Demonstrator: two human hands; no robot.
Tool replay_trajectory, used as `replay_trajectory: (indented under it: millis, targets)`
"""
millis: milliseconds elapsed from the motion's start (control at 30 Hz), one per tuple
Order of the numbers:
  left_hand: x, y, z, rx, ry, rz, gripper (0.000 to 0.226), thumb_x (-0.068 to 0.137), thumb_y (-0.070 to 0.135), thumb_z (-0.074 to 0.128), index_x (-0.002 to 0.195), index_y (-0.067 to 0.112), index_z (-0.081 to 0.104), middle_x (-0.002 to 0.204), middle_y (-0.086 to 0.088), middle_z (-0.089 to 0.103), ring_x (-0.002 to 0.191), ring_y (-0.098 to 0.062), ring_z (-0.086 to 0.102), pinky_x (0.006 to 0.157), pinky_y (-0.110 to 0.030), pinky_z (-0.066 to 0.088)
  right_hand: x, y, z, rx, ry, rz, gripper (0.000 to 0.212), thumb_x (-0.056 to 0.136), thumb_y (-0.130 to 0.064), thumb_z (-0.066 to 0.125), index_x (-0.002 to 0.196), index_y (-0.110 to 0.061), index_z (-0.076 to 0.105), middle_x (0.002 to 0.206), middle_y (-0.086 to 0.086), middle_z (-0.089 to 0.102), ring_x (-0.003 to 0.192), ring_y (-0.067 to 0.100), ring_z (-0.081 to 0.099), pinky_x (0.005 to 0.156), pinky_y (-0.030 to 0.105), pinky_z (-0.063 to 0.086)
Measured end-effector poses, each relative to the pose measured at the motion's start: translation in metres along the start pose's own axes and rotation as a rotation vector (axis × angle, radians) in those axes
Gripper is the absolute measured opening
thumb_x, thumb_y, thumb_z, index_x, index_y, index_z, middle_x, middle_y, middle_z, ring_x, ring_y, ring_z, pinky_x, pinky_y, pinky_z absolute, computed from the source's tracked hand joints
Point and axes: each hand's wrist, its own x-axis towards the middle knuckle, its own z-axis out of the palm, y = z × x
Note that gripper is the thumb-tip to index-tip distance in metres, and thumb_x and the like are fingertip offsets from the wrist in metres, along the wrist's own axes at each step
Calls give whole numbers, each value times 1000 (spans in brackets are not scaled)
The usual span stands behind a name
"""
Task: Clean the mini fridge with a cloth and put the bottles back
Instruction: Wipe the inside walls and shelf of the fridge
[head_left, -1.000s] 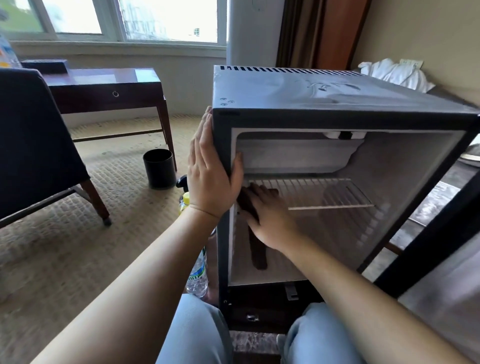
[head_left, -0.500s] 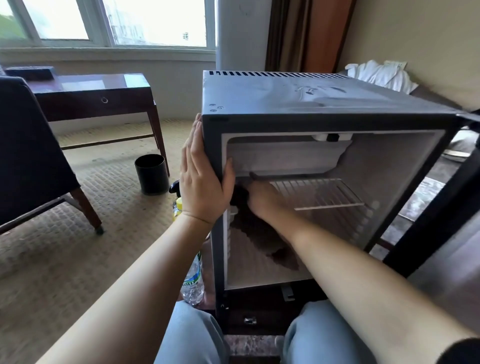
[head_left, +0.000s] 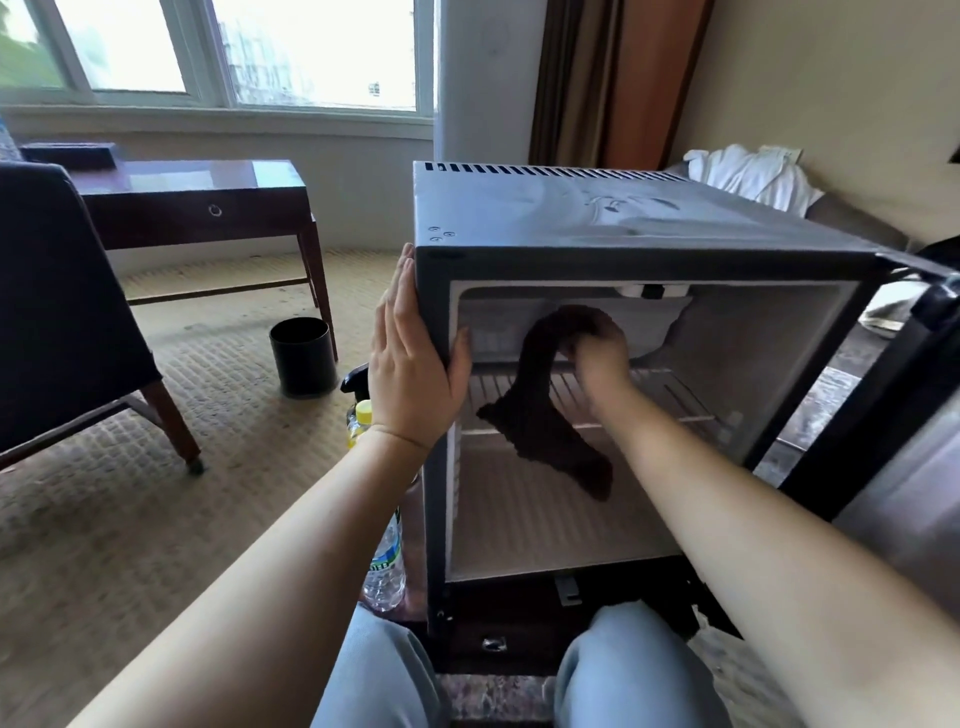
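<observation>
A dark upholstered chair (head_left: 62, 312) stood at far left on coarse, ribbed beige carpet (head_left: 156, 519), beside a glossy wooden bench (head_left: 197, 182). A black cylindrical bin (head_left: 303, 356) sat near the bench's leg. Just left of the fridge were a yellow-capped bottle (head_left: 362, 415) and a clear plastic bottle (head_left: 387, 566), both partly hidden by the left forearm. The left hand (head_left: 415, 374) lay flat, fingers straight, against the outer left wall of the boxy grey mini fridge (head_left: 597, 218), its thumb over the front edge. Inside, the right hand (head_left: 600, 353) was curled round a dark, nubby cloth (head_left: 545, 415), holding it against the white panel near the ceiling. The cloth's tail hung down across the white wire shelf (head_left: 675, 389). The black door (head_left: 893, 415) stood open at right.
</observation>
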Motion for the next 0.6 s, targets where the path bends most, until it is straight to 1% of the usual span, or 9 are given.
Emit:
replay_trajectory:
  millis: [67,133,200,233,300,367,433,500,600]
  targets:
    - [0,-1,1,-5,-1,-7,63,90,21,56,140,2,23,142,-27,40,132,-33,38,109,-43,36,-16,19,-5,-452,-230,-243,35,94,-13,55,129,-14,56,121,3,62,115,22,55,92,24,40]
    - [0,-1,1,-7,-1,-8,63,90,20,56,140,0,23,142,-27,39,132,-33,38,110,-41,35,-29,40,-8,-901,-546,-363,55,93,-40,56,143,-23,41,144,2,46,130,21,44,103,31,37]
    - [0,-1,1,-10,-1,-4,63,91,21,56,140,0,23,142,-28,39,133,-33,37,111,-39,34,-33,58,-8,-1150,-612,-483,60,95,-49,48,148,-23,34,154,2,32,139,22,33,111,39,31]
    - [-1,-1,1,-11,-1,-4,62,91,22,56,140,0,23,142,-28,39,133,-32,37,112,-38,33,-35,62,-8,-1145,-569,-516,55,98,-44,46,147,-20,38,153,3,35,138,23,35,111,39,32]
    - [0,-1,1,-11,3,-13,62,91,21,56,140,0,23,143,-28,39,133,-32,37,112,-36,32,-42,68,-11,-1037,-448,-603,41,99,-30,49,136,-15,53,141,5,52,126,23,50,104,35,41]
    - [-1,-1,1,-9,3,-17,64,90,19,59,140,0,23,143,-27,39,133,-32,37,112,-35,32,-55,72,-15,-974,-303,-752,28,95,-17,56,120,-10,66,119,6,67,105,24,64,87,31,51]
    - [-1,-1,1,-10,8,-13,66,89,16,61,140,0,23,143,-27,40,132,-32,37,112,-35,32,-70,74,-15,-923,-240,-834,21,92,-11,60,110,-8,69,105,7,71,92,25,68,74,31,54]
    - [-1,-2,2,-12,24,-9,65,88,14,62,139,-1,24,142,-27,41,131,-32,38,112,-34,33,-74,75,-7,-870,-294,-846,20,92,-9,60,109,-6,69,106,9,71,95,25,67,77,34,55]
    - [-2,-3,3,-2,32,-2,65,88,12,62,139,-8,27,141,-27,41,130,-34,41,111,-37,35,-49,73,16,-894,-449,-775,30,97,-14,49,123,-10,63,127,7,62,117,25,56,98,33,45]
